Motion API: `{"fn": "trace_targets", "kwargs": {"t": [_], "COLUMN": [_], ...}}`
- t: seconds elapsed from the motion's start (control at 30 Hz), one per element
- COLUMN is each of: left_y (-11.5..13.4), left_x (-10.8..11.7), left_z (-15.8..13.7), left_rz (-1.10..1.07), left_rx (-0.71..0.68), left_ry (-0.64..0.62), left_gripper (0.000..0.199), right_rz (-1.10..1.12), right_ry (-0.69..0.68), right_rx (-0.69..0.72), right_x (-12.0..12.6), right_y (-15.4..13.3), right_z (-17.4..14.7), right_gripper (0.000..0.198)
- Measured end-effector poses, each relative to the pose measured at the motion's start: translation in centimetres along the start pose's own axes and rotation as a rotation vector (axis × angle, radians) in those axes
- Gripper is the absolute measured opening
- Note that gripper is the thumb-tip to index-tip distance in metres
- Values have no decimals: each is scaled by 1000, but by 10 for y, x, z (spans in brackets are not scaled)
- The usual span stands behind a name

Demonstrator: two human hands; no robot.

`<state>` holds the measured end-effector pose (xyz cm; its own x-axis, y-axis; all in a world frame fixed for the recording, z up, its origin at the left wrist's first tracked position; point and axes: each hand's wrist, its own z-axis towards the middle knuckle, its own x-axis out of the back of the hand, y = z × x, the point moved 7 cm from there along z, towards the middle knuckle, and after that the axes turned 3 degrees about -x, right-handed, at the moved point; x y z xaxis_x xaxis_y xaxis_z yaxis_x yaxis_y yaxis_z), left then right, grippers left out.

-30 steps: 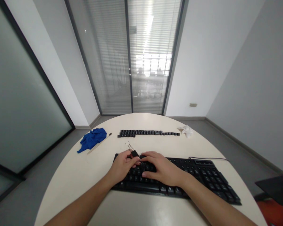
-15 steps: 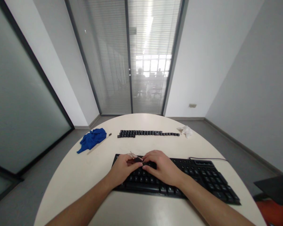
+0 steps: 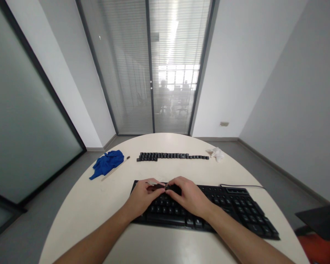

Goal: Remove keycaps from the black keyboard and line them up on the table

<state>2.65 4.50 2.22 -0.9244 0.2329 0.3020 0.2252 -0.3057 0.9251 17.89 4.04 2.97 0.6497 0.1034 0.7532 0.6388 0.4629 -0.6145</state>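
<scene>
Both hands meet above the upper left part of a black keyboard [image 3: 165,219]. My left hand [image 3: 141,198] is closed, with a thin, pale, metallic-looking tool [image 3: 151,183] showing between its thumb and fingers. The lower part of that tool is hidden by the fingers. At its tip, my right hand [image 3: 191,196] pinches a small black keycap [image 3: 169,186], mostly covered by thumb and forefinger. Several loose black keycaps [image 3: 170,156] lie in rows on the table behind the keyboard.
A blue cloth [image 3: 107,163] and a thin brush [image 3: 115,169] lie on the left of the round white table [image 3: 79,220]. A crumpled white tissue [image 3: 216,154] sits at the back right. The keyboard's cable [image 3: 242,185] trails off to the right.
The pale tool in my left hand has tilted lower and lies flatter. My right hand's fingers have curled in slightly. The keyboard and the loose keycaps have stayed put.
</scene>
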Motion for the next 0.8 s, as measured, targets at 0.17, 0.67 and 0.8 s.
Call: {"fn": "trace_targets", "kwargs": {"t": [0.17,0.67,0.8], "left_y": [-3,8,9], "left_x": [-4,-11,-11], "left_z": [0,-3,-3], "left_rz": [-26,222,234], "left_rx": [0,-235,-243], "left_ry": [-26,-139,-132], "left_gripper": [14,13,12], "right_rz": [131,364,328], "right_ry": [-51,-43,3], "right_rx": [57,-76,-111], "right_x": [4,3,3], "right_y": [-5,17,24], "right_z": [1,9,11], "right_gripper": [24,28,29]}}
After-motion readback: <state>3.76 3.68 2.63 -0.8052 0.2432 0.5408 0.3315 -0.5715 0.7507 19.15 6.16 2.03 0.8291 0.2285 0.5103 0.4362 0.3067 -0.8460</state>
